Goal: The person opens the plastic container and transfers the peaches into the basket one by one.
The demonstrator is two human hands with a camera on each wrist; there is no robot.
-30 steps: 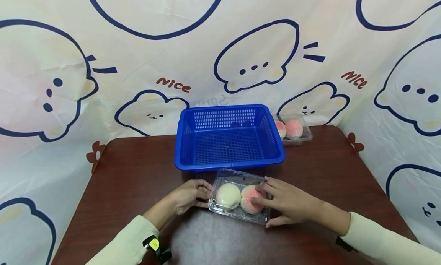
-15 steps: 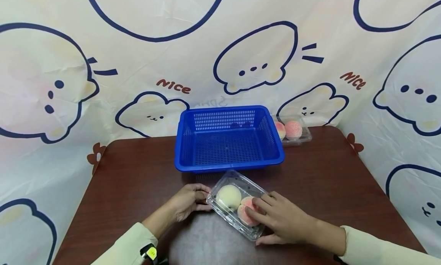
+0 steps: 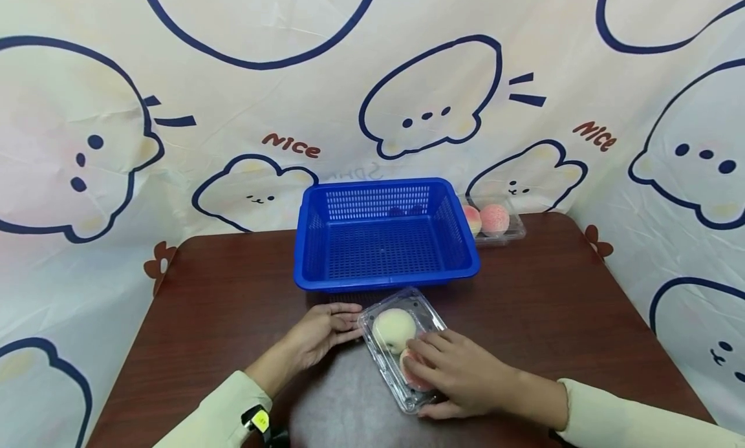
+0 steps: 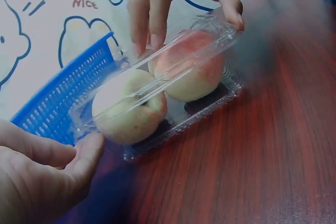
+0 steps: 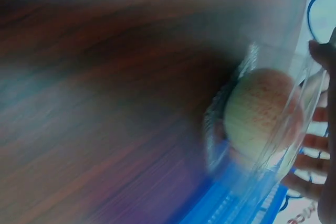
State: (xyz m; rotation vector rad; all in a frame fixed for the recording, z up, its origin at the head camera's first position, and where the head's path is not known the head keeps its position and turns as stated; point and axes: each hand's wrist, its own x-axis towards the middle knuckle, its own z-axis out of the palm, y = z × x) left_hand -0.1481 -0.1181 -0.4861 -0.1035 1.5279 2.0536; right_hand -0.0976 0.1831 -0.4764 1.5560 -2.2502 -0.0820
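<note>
A clear plastic clamshell box point(image 3: 379, 362) lies turned at an angle on the table, with a pale peach point(image 3: 394, 330) and a pink peach point(image 3: 410, 374) inside. My right hand point(image 3: 465, 375) grips its right end, fingers spread over the lid above the pink peach and thumb at the near corner. At the left corner, the fairly straight fingers of my left hand point(image 3: 321, 331) touch the plastic; the left wrist view has the thumb point(image 4: 88, 153) right at that corner. In the blurred right wrist view, the peach point(image 5: 257, 114) shows through the box wall.
Just behind the box stands a blue perforated basket point(image 3: 387, 282) with nothing in it. A second clear box point(image 3: 515, 229) with pinkish peaches point(image 3: 495, 220) sits partly behind the basket's right side. A printed cloth point(image 3: 244, 99) backs the brown table point(image 3: 233, 273).
The box has rotated clockwise, its right end swinging toward me along with my right hand. My left hand stays by the left corner, shifting only slightly.
</note>
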